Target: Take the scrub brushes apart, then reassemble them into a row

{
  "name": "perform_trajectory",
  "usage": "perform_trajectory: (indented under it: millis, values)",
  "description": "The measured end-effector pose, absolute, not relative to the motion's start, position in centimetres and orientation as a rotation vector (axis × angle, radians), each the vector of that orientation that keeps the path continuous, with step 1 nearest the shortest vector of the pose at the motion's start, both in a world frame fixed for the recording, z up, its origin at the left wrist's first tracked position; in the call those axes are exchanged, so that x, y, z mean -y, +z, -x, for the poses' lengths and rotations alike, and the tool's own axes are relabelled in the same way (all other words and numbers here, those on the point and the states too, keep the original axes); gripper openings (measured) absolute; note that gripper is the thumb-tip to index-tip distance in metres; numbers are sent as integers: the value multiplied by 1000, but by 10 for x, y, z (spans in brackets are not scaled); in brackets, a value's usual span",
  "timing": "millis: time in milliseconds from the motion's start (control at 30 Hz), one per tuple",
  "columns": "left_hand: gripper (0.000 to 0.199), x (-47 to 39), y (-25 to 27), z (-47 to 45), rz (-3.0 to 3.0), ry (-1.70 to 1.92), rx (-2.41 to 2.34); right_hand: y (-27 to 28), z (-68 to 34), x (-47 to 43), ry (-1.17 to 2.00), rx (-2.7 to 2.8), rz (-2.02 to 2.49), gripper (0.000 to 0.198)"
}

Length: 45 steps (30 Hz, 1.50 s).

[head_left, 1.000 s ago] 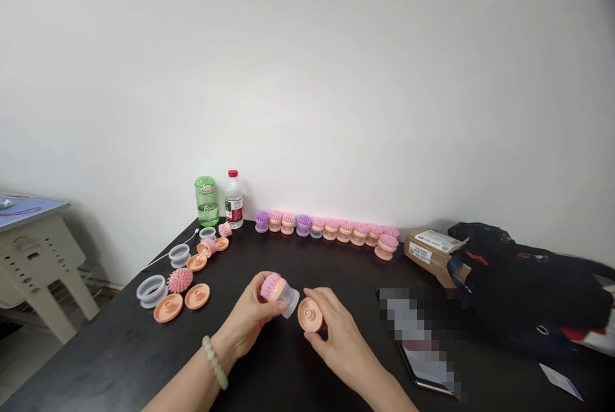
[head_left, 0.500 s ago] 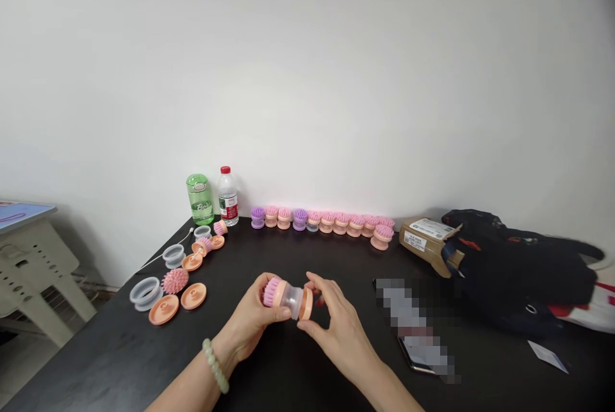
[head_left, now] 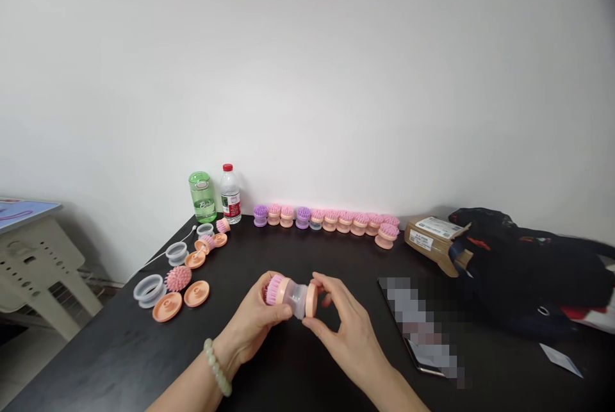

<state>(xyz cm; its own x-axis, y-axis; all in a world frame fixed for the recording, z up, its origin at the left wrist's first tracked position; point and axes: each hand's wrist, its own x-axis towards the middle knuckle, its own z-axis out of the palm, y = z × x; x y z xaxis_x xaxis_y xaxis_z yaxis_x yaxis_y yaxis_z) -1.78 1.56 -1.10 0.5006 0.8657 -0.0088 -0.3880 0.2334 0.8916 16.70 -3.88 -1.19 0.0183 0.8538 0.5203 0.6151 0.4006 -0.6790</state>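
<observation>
My left hand (head_left: 257, 319) is wrapped round the pink-bristled end of a small round scrub brush (head_left: 296, 300), which lies on its side in the air above the table. Its middle is a clear, waisted ring. On the right end sits a peach cap (head_left: 312, 300), pinched at its rim between the thumb and fingers of my right hand (head_left: 339, 316). At the left lie loose parts: clear rings (head_left: 149, 291), peach discs (head_left: 167, 307) and a pink bristle head (head_left: 178, 279).
A row of pink and purple brushes (head_left: 330, 221) runs along the wall. A green bottle (head_left: 202, 197) and a red-capped water bottle (head_left: 231, 197) stand at the back left. At the right are a phone (head_left: 425, 361), a cardboard box (head_left: 432, 242) and a black bag (head_left: 519, 277) on the black table (head_left: 103, 361).
The peach cap has turned and now sits straighter against the clear ring, showing its outer face. My right hand has shifted slightly right, and the whole view has moved a little.
</observation>
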Motion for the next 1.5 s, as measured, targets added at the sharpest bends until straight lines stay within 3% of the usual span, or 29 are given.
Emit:
perform_trajectory:
  millis: [333, 1133, 1500]
  values:
    - [59, -17, -7, 20, -1061, 967, -637, -15, -165, 39, 264, 1730, 1261, 50]
    - [41, -17, 1, 23, -1115, 895, -642, -16, -162, 37, 299, 1742, 1164, 48]
    - [48, -16, 0, 22, -1117, 904, -616, -20, -162, 37, 340, 1716, 1161, 40]
